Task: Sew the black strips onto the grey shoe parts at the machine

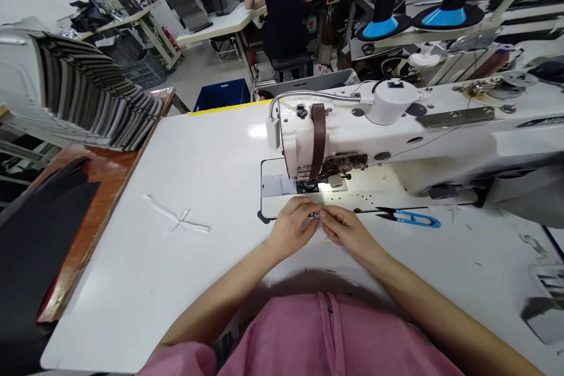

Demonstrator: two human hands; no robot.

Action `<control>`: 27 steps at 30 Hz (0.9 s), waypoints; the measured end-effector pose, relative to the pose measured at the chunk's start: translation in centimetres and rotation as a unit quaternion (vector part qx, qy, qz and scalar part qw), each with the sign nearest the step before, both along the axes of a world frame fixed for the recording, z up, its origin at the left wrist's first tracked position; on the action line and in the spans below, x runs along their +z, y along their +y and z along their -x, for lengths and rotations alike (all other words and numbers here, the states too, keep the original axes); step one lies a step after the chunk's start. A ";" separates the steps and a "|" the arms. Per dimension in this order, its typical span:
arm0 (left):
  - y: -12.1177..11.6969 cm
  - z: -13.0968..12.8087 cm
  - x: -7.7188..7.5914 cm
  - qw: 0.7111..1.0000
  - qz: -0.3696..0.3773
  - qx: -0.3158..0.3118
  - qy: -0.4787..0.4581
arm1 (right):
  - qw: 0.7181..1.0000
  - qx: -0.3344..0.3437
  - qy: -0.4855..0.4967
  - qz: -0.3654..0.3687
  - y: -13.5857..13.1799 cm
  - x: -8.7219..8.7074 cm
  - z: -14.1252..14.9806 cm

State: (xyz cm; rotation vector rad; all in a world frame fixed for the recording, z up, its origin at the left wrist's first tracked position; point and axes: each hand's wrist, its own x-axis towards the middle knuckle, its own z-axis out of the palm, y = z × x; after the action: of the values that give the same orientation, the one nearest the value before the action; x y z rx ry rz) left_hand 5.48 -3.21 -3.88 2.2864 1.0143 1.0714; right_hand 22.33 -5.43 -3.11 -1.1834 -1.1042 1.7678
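Observation:
My left hand (294, 224) and my right hand (346, 229) meet on the white table (211, 188) just in front of the white sewing machine (396, 123). Both hands have fingers pinched together around a small dark piece (314, 215) between them; it is too small to name. They lie just before the machine's needle plate (282, 187), which a lamp lights. A brown strap (318, 138) hangs over the machine head.
Blue thread snips (412, 218) lie right of my right hand. White strips (176, 218) lie to the left. Stacked grey pieces (88, 94) and dark sheets (39, 229) sit at far left. Another person (282, 6) sits at a table behind. Thread cones (383, 6) stand at the back right.

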 end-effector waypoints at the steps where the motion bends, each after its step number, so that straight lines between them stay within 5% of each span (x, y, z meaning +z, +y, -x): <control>1: 0.2 0.0 -0.2 1.000 -0.004 0.000 -0.006 | 1.000 0.009 0.000 -0.003 0.1 -0.1 0.0; 5: 0.9 0.1 -0.8 1.000 0.001 0.015 0.006 | 0.980 0.031 -0.157 -0.115 1.6 -1.1 -0.1; 6: 1.1 0.2 -0.9 0.999 0.017 0.032 0.023 | 0.948 0.021 -0.267 -0.174 2.2 -1.4 -0.1; 8: 1.5 0.3 -1.0 0.992 0.062 0.075 0.082 | 0.823 0.006 -0.496 -0.276 3.6 -2.2 0.0; 10: 1.9 0.4 -1.1 0.976 0.095 0.106 0.163 | 0.707 0.019 -0.632 -0.318 5.1 -2.9 0.3; 11: 2.1 0.4 -1.1 0.968 0.101 0.112 0.202 | 0.679 0.035 -0.658 -0.324 5.7 -3.2 0.5; 17: 3.7 -0.2 -1.1 0.936 0.068 0.116 0.326 | 0.635 0.081 -0.687 -0.344 7.7 -3.2 1.2; 27: 4.7 -0.8 -0.3 0.918 0.127 0.088 0.365 | 0.575 0.154 -0.711 -0.375 5.7 -2.4 -0.5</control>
State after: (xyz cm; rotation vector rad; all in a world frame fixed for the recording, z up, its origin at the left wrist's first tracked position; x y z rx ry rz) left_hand 6.25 1.46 -4.18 2.4323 1.5459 0.0743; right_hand 22.86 0.25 -5.55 -1.7603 -2.6697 -0.1176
